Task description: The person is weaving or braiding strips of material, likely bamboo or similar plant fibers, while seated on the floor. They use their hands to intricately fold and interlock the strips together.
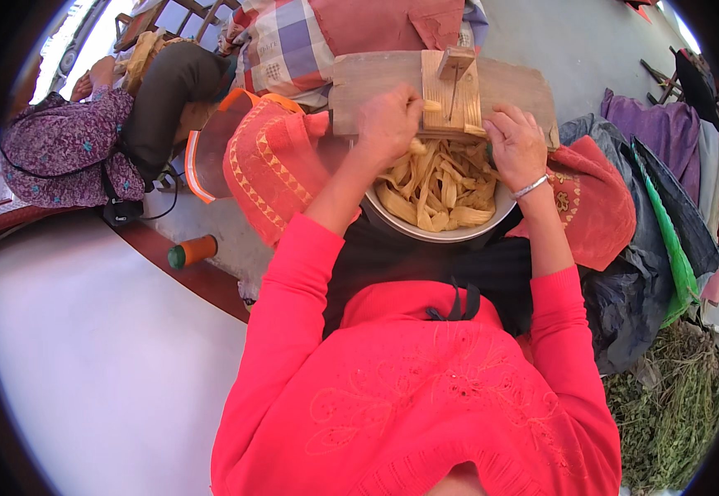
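A wooden board lies across the far side of a metal basin on my lap. On the board sits a paler wooden block with a thin upright metal piece standing on it. My left hand is closed left of the block, with pale yellow strip ends showing at its fingers. My right hand is closed at the block's near right corner, pinching what looks like a strip end; its fingertips partly hide this. Pale yellow fibrous strips fill the basin below both hands.
Red patterned towels lie on both sides of the basin. An orange spool stands at left, near a seated person. At right are piled cloths and dried plants.
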### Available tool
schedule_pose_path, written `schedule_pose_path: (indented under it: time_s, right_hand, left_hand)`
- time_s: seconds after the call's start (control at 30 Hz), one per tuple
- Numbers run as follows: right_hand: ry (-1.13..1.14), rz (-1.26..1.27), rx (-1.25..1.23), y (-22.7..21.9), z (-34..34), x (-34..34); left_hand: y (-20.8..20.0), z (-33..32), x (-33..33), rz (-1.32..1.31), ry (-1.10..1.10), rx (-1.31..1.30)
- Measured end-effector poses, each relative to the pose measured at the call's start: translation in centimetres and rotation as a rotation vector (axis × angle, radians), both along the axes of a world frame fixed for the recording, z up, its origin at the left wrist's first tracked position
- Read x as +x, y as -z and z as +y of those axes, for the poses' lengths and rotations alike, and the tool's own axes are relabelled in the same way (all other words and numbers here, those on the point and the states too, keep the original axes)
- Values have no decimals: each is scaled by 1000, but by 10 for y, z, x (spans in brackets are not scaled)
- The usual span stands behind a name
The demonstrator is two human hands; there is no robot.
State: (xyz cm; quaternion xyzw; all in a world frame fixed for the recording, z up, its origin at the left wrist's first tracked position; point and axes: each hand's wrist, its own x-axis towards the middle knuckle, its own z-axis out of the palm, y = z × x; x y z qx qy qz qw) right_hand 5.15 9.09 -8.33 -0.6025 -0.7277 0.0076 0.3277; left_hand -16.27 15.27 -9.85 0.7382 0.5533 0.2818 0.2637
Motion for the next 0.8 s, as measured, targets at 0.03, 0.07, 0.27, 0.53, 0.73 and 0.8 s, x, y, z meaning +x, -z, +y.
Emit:
schedule_pose_path:
  time_s: [0.03, 0.07, 0.27, 0.53, 0.73, 0.8]
  right_hand:
    - [-15, 25, 108, -11, -6, -11]
    - [-30, 48, 217, -18, -10, -22]
    - [85, 132, -58, -28, -11, -24]
    - [-406, 775, -929, -37, -78, -25]
    - [-215, 1310, -466, -35, -55, -47]
    - [-30, 938, -351, -24, -50, -51]
  left_hand:
    - [-12, -17, 5, -90, 40, -16]
    - [-16, -28, 11, -181, 79, -31]
    - [-22, -63, 36, -1137, 319, -1060]
    - [-3, -39, 5, -600, 383, -508]
    - [-26, -85, 33, -1096, 263, -820]
    - [-30, -92, 35, -1097, 230, -957]
